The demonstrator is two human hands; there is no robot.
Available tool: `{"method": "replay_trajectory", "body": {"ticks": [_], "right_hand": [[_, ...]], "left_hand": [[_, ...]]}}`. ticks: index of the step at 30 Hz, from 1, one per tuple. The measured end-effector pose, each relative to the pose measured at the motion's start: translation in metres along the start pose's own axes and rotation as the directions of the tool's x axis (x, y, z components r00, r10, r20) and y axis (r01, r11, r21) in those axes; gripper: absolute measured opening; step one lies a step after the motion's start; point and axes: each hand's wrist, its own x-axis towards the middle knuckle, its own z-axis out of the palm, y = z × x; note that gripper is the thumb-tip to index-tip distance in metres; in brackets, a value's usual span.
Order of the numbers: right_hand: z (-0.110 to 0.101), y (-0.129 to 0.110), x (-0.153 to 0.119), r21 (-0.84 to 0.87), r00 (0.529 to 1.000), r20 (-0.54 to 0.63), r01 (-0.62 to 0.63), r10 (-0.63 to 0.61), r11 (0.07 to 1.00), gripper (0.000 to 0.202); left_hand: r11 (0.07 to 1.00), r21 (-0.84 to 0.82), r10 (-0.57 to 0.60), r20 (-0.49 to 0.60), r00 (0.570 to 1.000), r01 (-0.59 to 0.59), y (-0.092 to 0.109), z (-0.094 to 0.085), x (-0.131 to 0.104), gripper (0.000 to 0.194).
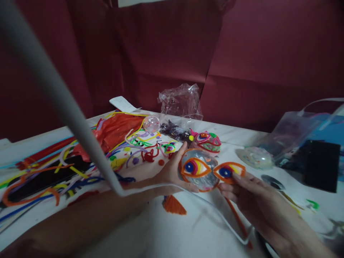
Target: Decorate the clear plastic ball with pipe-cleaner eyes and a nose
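My left hand point(172, 170) is closed round the side of a clear plastic ball point(212, 183) edged with orange pipe cleaner. On the ball's near face sits an eye shape point(195, 167) with an orange rim, yellow and red bands and a blue centre. A matching eye piece point(228, 172) is pinched by my right hand point(258, 199), close to the ball's right side; whether the two touch I cannot tell. Under my right hand an orange strip point(236, 216) slants downward. Below the ball an orange fan-shaped piece point(174, 205) lies on the white table point(172, 236).
Many coloured pipe cleaners point(57, 168) and a red plastic bag point(118, 129) cover the left side. Behind the ball are a decorated ball point(208, 141) and a crumpled clear bag point(180, 102). Another clear ball point(255, 157) lies right. A white rod point(59, 96) crosses the foreground.
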Motion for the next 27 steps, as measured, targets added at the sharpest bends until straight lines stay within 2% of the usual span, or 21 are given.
{"method": "replay_trajectory", "body": {"ticks": [4, 7, 12, 18, 27], "right_hand": [[-0.001, 0.010, 0.004, 0.067, 0.997, -0.074, 0.018, -0.013, 0.998, 0.050], [0.001, 0.018, 0.004, 0.049, 0.996, -0.081, 0.030, -0.026, 0.998, 0.049], [0.001, 0.030, 0.006, -0.050, 0.998, -0.035, 0.044, -0.046, 0.998, 0.043], [-0.016, 0.033, 0.015, -0.140, 0.999, 0.015, 0.048, -0.046, 0.989, 0.038], [-0.015, 0.031, 0.012, -0.171, 0.998, 0.055, 0.049, -0.041, 0.984, 0.038]], "left_hand": [[0.995, -0.069, -0.070, -0.030, 0.997, 0.067, -0.002, 0.003, -0.006, 0.129], [0.995, -0.055, -0.083, -0.045, 0.996, 0.081, -0.005, 0.000, -0.007, 0.129], [0.992, 0.112, -0.049, -0.023, 0.999, 0.051, -0.008, -0.007, -0.008, 0.126], [0.911, 0.412, -0.072, 0.127, 0.989, 0.013, 0.005, -0.016, -0.007, 0.130], [0.845, 0.535, -0.150, 0.185, 0.971, 0.029, 0.013, -0.020, -0.004, 0.125]]}}
